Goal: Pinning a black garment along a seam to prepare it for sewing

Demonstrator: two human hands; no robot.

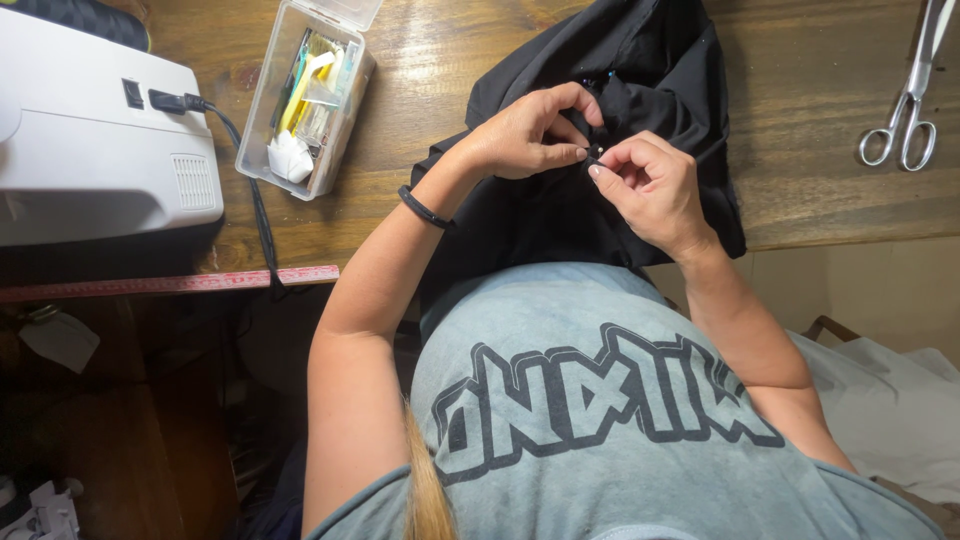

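The cloth (640, 90) lay on the bench (820, 190), draped over its near edge, with both hands on it: the left hand (525, 135) just left of the right hand (650, 190), fingers (580, 152) meeting. Scissors (912, 100) lay well apart to the right. Left of the cloth stood an open box (305, 95), and further left the sewing machine (95, 150). A measuring tape (170, 284) ran along the bench's near edge.

light: warm, even | shadows: deep lower left | focus: sharp

A brown wood surface (820, 90) fills the top. A red tape (170, 284) runs along its edge. Under it, the floor is dark. White cloth (890, 400) lies at the right.
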